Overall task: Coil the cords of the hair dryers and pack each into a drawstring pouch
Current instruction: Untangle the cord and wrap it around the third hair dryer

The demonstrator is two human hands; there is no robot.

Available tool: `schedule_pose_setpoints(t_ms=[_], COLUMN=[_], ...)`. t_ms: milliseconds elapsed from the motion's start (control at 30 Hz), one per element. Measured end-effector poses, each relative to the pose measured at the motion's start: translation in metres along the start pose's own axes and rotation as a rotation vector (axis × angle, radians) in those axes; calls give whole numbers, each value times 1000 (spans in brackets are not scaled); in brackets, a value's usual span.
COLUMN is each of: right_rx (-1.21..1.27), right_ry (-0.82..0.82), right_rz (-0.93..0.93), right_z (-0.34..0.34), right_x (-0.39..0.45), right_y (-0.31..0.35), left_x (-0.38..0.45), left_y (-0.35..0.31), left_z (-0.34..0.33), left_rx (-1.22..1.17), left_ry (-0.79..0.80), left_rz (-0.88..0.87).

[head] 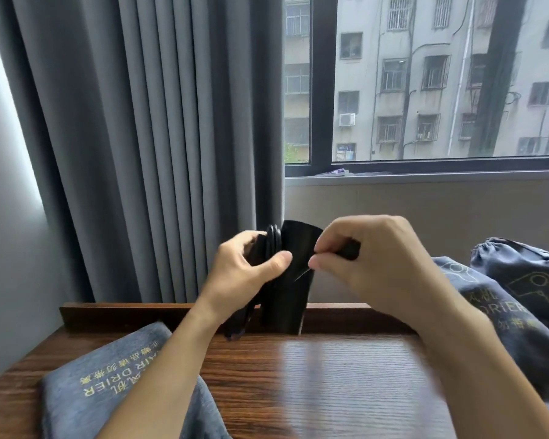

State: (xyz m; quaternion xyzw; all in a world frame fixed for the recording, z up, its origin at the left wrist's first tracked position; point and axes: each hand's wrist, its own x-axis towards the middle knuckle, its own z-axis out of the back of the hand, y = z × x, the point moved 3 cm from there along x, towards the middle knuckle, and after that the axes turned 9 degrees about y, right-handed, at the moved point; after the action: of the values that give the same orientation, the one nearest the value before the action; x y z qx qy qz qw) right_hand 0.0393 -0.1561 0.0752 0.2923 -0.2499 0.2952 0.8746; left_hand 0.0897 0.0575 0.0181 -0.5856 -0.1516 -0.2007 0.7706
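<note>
Above the table, both hands grasp things: left hand the half-hidden hair dryer, right hand its plug.

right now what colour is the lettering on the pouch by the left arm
Gold-yellow lettering on a grey pouch, clearest in the head view.

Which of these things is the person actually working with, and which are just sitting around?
In use:
hair dryer, held up by both hands
coiled cord, gripped by the left hand
right hand, pinching something thin at the dryer
flat pouch

Just there:
filled pouches
wooden table
curtain
window
</note>
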Motion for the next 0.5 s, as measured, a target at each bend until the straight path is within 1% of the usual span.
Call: schedule_pose_setpoints(t_ms=[100,200,300,500], right_rx=[221,468,602,738], right_ry=[-123,-177,-191,-164], right_rz=[-47,-57,-120,-184], right_z=[7,5,0,-25], right_x=[5,8,10,12], right_y=[-27,-48,-60,-61], left_x=[-4,-9,-10,-15], left_y=[-4,-10,-10,-8], left_z=[-20,-33,-39,-48], left_rx=[-138,-211,-204,-176], left_ry=[187,301,364,420], left_rz=[47,85,125,127])
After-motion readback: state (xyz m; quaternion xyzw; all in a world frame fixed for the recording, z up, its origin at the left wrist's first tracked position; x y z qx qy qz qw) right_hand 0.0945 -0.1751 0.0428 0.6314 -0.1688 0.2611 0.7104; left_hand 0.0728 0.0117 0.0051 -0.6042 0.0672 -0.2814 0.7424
